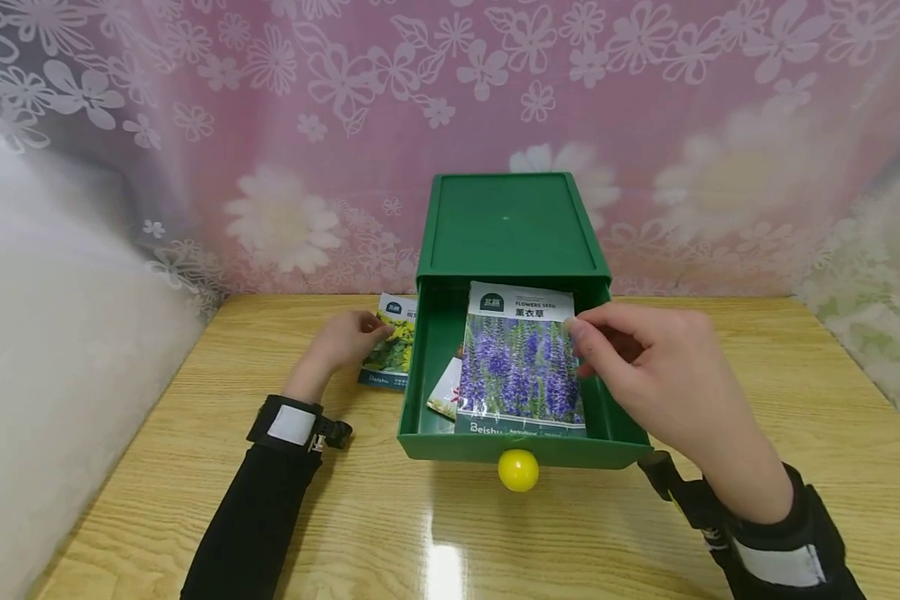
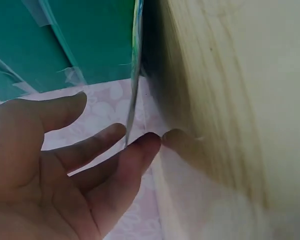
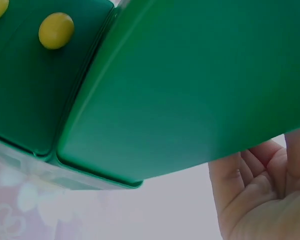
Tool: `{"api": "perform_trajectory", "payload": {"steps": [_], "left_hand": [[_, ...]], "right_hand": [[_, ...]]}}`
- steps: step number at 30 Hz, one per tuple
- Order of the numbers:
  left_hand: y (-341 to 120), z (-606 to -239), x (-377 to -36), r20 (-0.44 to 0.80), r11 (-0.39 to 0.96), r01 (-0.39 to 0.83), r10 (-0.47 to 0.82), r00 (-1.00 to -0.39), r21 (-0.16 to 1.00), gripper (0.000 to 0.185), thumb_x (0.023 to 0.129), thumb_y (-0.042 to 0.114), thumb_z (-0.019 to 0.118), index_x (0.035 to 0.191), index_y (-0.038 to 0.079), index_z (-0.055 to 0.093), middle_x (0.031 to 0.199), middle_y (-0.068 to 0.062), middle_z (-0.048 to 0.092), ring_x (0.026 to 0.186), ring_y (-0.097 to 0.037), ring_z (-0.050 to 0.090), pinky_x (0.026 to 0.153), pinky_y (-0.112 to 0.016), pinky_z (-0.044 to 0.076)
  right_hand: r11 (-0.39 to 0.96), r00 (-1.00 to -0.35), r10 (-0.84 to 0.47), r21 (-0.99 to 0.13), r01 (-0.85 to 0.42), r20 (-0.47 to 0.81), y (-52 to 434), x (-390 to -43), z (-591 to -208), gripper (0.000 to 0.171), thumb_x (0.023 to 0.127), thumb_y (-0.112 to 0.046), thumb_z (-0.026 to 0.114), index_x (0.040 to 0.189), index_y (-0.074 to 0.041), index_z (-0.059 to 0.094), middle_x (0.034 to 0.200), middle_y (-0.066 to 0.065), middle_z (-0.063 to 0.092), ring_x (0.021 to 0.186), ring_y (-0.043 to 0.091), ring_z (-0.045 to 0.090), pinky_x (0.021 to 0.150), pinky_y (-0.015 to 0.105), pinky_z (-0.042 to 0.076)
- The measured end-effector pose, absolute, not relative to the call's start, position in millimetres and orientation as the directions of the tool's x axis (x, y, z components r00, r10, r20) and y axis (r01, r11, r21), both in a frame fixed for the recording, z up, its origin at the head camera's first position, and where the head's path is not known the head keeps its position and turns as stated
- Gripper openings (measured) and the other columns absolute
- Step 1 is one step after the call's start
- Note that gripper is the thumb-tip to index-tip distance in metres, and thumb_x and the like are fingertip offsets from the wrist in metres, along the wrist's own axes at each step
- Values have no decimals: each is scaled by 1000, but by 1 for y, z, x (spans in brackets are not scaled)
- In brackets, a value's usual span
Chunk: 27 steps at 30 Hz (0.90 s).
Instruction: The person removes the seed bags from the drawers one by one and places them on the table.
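A pulled-out drawer (image 1: 525, 450) of the green drawer box (image 1: 506, 225) holds a lavender flower seed packet (image 1: 521, 367). My right hand (image 1: 656, 367) pinches this packet's right edge between thumb and index finger; in the right wrist view the drawer hides the fingertips. Under it lies another packet (image 1: 444, 392), mostly covered. Left of the box, my left hand (image 1: 345, 337) holds the edge of a yellow-flower seed packet (image 1: 393, 350) with its fingertips. In the left wrist view that packet (image 2: 135, 75) is edge-on, raised off the table, and the thumb stands apart from it.
A yellow knob (image 1: 518, 470) sticks out from the drawer front. Lower down, a closed drawer with another yellow knob (image 3: 56, 30) shows in the right wrist view. The glossy wooden table (image 1: 360, 517) ends at a pink flowered curtain (image 1: 390, 150).
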<state>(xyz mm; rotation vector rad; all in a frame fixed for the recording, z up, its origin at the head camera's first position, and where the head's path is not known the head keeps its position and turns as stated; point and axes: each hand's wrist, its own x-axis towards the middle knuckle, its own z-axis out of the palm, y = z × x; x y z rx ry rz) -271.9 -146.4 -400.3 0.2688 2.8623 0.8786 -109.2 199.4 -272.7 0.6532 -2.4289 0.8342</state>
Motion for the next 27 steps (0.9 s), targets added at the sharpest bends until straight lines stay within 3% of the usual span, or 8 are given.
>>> {"api": "perform_trajectory", "payload": {"steps": [7,12,15,18,22,27], "left_hand": [[-138,-391,-264,-149,882,136,224,-963,452,51,103,44,52,130,2,62,126,-20,63,113,-37,60,91,-51,49],[-135,-379,-259,-158,910,147,223,-962,388,56,103,47,49,137,4,58,135,-19,59,117,-39,58,92,-54,48],[-136,-367,-254,-46,876,191,235,-971,442,51,104,45,49,133,4,60,130,-18,62,111,-37,61,88,-53,50],[-132,-346,-243,156,809,296,251,-955,508,41,104,39,52,123,6,66,117,-14,68,101,-32,65,83,-49,52],[-122,-319,-220,474,692,522,287,-833,499,29,103,30,58,112,7,73,98,-8,72,85,-22,67,75,-41,55],[-105,-297,-190,758,456,826,391,-521,332,12,98,13,65,97,6,75,86,-2,70,75,-12,61,64,-30,49]], "right_hand": [[777,-742,-314,-289,-559,593,196,-106,-271,8,94,-16,71,87,-16,76,58,-14,46,47,4,36,47,26,31],[802,-746,-332,-243,-546,578,194,-105,-273,14,93,-17,71,79,-19,71,53,-13,36,44,4,29,45,26,26],[813,-731,-370,-180,-553,573,193,-105,-275,19,92,-18,73,74,-22,66,51,-14,31,43,3,27,44,26,24],[810,-694,-427,-97,-579,580,192,-106,-276,22,89,-19,74,70,-23,64,51,-15,29,43,2,26,44,26,22],[801,-648,-479,-9,-599,592,192,-105,-276,19,88,-20,73,71,-22,65,52,-15,29,43,2,27,42,26,21],[813,-665,-491,20,-582,563,191,-102,-276,10,88,-21,72,78,-19,72,53,-14,43,44,6,38,42,28,29]]}}
